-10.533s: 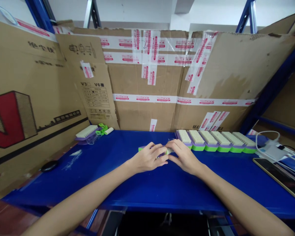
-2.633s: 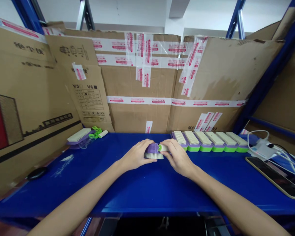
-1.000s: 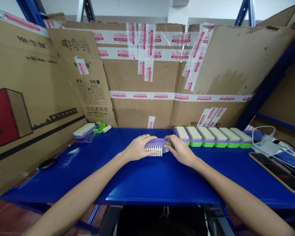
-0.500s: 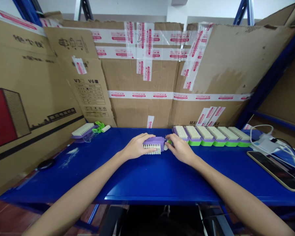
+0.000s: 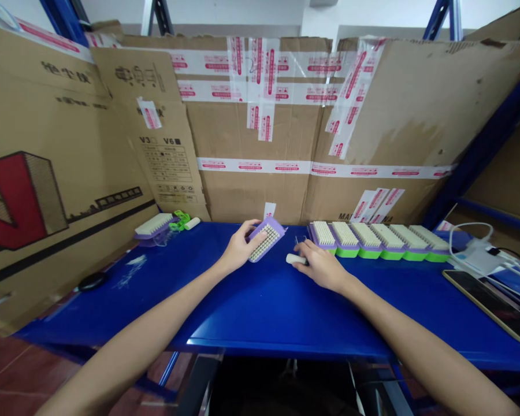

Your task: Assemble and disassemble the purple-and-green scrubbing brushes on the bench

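Note:
My left hand (image 5: 237, 249) is closed around a purple brush block (image 5: 267, 238) with rows of pale bristles, raised and tilted, bristles facing me. The thumb presses on the bristle side. To the right, my right hand (image 5: 323, 264) has its fingers curled around a small white rounded piece (image 5: 293, 259), whose end sticks out leftward; the rest is hidden by the fingers. Thin wire-like bits show by those fingertips, too fine to name. Just beyond this hand begins a row of purple-and-green bristle blocks (image 5: 366, 237), set side by side with bristles up.
Another purple bristle block (image 5: 153, 225) lies at the left back, beside green clips (image 5: 181, 221) and a white cylinder (image 5: 192, 223). At the right are a phone (image 5: 491, 303) and a white charger with cables (image 5: 472, 254). Cardboard walls (image 5: 255, 190) enclose the blue table (image 5: 251, 312).
The brush block in my left hand has moved away from my right hand and turned, its bristles now facing me. My right hand has drawn off with the white piece showing.

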Tool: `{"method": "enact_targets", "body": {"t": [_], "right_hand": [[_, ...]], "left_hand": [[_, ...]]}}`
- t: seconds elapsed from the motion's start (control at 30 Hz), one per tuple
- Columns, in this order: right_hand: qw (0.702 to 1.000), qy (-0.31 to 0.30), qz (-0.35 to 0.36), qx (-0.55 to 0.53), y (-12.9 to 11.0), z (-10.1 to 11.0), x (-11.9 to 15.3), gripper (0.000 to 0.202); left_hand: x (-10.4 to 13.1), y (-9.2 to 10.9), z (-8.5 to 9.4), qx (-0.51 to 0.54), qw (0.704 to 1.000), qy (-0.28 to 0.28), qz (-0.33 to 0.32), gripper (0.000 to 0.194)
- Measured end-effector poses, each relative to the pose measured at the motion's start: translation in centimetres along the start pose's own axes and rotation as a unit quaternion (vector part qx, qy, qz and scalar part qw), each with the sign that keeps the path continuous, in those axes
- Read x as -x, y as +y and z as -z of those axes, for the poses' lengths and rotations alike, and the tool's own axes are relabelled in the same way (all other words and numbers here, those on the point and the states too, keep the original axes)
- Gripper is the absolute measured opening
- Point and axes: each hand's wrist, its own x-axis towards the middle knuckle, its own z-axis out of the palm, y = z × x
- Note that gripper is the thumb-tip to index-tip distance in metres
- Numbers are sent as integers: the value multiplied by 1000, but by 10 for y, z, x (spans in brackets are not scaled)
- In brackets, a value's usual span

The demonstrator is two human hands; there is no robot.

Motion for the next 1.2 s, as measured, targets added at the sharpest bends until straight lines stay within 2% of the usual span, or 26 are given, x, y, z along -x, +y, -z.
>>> {"method": "enact_targets", "body": {"t": [0.2,0.5,0.7,0.77,0.97,1.07,1.2], "right_hand": [[999,-25,-8,24,-3,3,1,22],[999,-31,-10,22,-8,8,1,15],[999,-42,2,-3,-12,10,1,14],[999,-40,19,-17,-14,12,1,13],[990,-26,135,-27,-24,21,2,17],[988,-37,145,-37,-27,22,4,11],[992,-44,121,-5,-26,16,6,13]], "left_hand": [[-3,-10,-8,62,997,51,16,72],[-4,-14,-6,107,992,42,57,63],[-4,-15,-6,126,988,56,73,48],[-4,-16,-7,132,987,63,65,44],[-5,-20,-9,155,983,67,66,42],[-5,-21,-9,158,983,64,73,44],[-4,-19,-9,157,984,53,71,47]]}}
